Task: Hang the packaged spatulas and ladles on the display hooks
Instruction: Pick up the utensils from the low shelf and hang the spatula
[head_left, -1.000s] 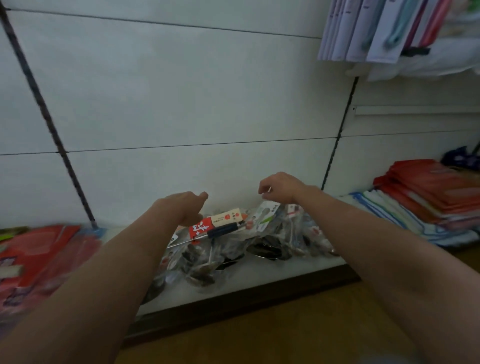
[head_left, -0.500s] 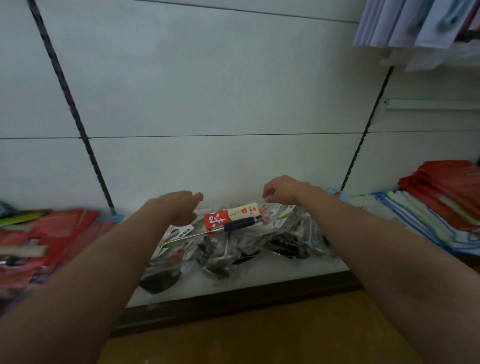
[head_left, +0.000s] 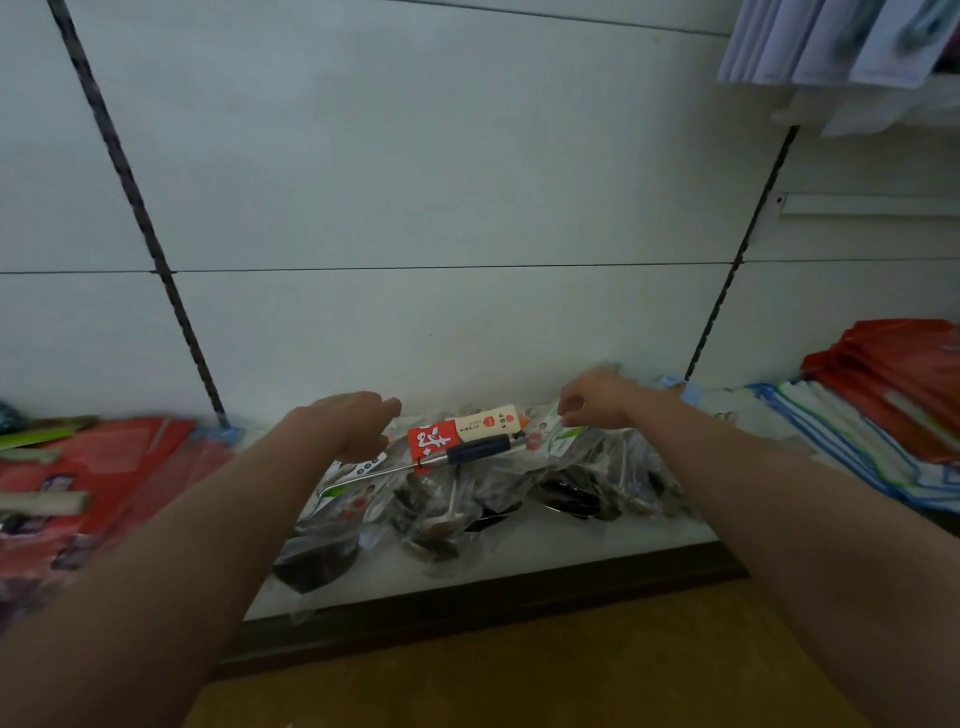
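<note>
A heap of clear-bagged ladles and spatulas (head_left: 467, 499) lies on the low white shelf (head_left: 545, 551) against the wall panel. On top rests a metal utensil with a dark blue handle (head_left: 478, 449) and a red and cream card label. My left hand (head_left: 348, 423) hovers over the left end of the heap, fingers loosely bent and holding nothing. Over the right end, my right hand (head_left: 597, 397) has its fingers curled; whether it pinches a bag's top I cannot tell. No display hooks show on the panel here.
Red flat packages (head_left: 104, 467) lie on the shelf at left. Folded blue-striped cloths (head_left: 852, 447) and red packs (head_left: 893, 374) are stacked at right. White carded goods (head_left: 831, 41) hang at upper right. Two slotted uprights (head_left: 135, 208) run up the wall. Wooden floor lies below.
The view has swung left and slightly nearer the shelf. Both hands have stayed over the heap, the right one drifting a little further right.
</note>
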